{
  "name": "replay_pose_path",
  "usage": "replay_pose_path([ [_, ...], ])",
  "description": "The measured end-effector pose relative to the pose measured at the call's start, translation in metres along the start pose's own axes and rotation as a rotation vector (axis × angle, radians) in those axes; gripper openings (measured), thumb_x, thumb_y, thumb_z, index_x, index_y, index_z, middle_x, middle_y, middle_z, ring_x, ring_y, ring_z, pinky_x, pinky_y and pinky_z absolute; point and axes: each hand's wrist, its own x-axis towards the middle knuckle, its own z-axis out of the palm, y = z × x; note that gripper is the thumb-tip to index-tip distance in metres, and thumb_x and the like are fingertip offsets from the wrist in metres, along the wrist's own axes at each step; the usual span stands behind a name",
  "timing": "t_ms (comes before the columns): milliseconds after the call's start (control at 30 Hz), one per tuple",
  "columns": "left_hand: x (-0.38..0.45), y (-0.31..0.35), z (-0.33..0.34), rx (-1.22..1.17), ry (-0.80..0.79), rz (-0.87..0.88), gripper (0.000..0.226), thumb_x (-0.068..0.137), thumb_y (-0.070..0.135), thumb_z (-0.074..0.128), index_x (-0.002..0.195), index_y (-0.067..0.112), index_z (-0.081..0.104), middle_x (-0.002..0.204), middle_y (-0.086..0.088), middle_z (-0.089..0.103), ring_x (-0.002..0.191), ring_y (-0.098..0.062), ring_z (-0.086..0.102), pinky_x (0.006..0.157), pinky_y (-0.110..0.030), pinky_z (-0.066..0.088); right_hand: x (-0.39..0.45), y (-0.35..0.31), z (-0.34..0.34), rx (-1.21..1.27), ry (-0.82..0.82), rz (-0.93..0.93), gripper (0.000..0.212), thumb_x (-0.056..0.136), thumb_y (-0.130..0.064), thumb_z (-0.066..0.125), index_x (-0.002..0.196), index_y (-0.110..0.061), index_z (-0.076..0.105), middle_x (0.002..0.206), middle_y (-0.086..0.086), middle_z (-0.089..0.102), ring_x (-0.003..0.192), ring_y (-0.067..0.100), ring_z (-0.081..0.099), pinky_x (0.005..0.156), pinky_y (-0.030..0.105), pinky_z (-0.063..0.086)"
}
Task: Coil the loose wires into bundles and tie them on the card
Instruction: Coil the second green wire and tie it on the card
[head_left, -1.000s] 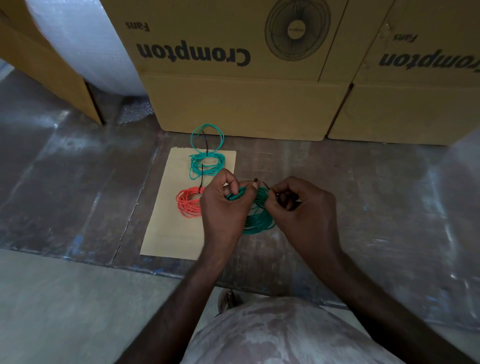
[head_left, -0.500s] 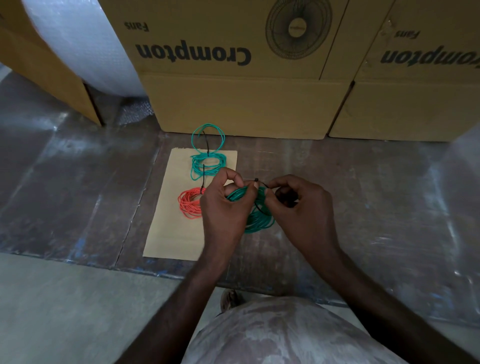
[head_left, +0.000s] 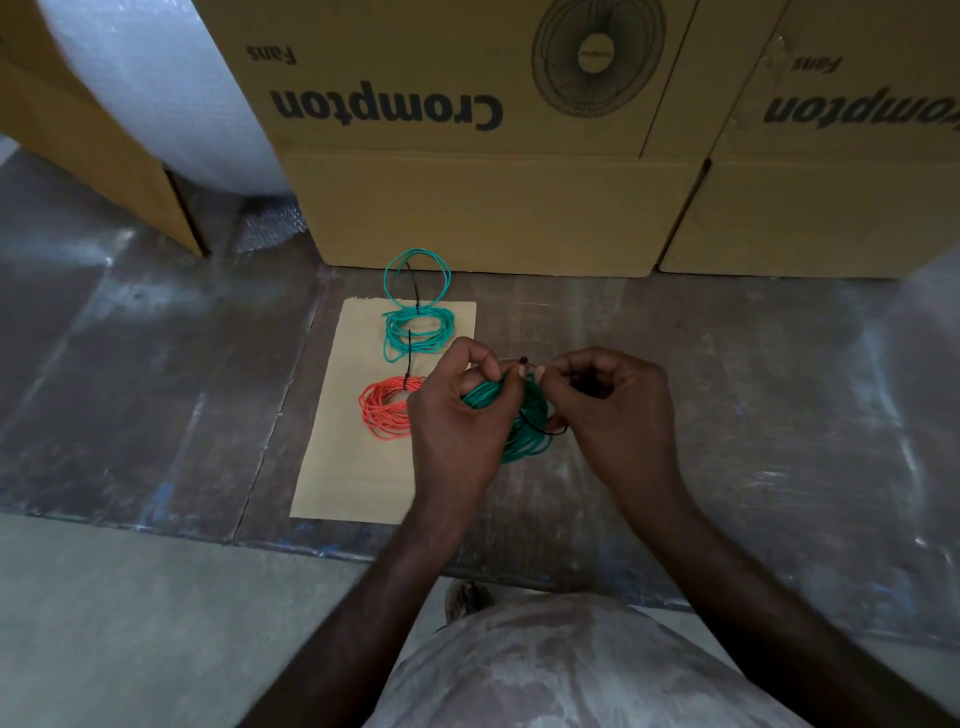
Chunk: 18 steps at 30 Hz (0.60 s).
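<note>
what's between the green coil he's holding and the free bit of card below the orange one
Nothing visible. Both hands hold the green coil just past the card's right edge; the bare area below the orange coil shows nothing lying on it.

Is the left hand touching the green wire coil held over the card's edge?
Touching. The head view shows the left hand with fingers curled round the top of the green wire coil, pinching its strands.

crompton fan cartons (head_left: 467, 208) wall off the far side; bare floor (head_left: 753, 364) right of the card (head_left: 332, 467) allows passage
</note>
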Motion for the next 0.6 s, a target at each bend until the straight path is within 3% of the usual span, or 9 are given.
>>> replay_pose_path([
  [167,0.0002,0.0011,-0.0008,-0.012,-0.003,-0.005,0.026,0.093,0.006,0.078,0.085,0.011,0.054,0.079,-0.006,0.078,0.085,-0.022,0.08,0.073,-0.051,0.063,-0.0011,0.0029,0.0007,-0.004,0.011,-0.019,0.008,0.086,-0.008,0.081,0.083,-0.015,0.08,0.072,-0.001,0.076,0.068,0.025,0.076,0.064,0.055,0.063],
  [600,0.0023,-0.0009,0.0002,-0.044,-0.015,-0.028,0.025,0.093,0.006,0.078,0.086,0.01,0.054,0.08,-0.007,0.079,0.087,-0.027,0.08,0.075,-0.055,0.063,-0.0018,0.0057,-0.0003,-0.03,0.003,-0.067,0.005,0.086,-0.012,0.081,0.083,-0.015,0.08,0.073,-0.002,0.076,0.07,0.025,0.074,0.062,0.053,0.063],
])
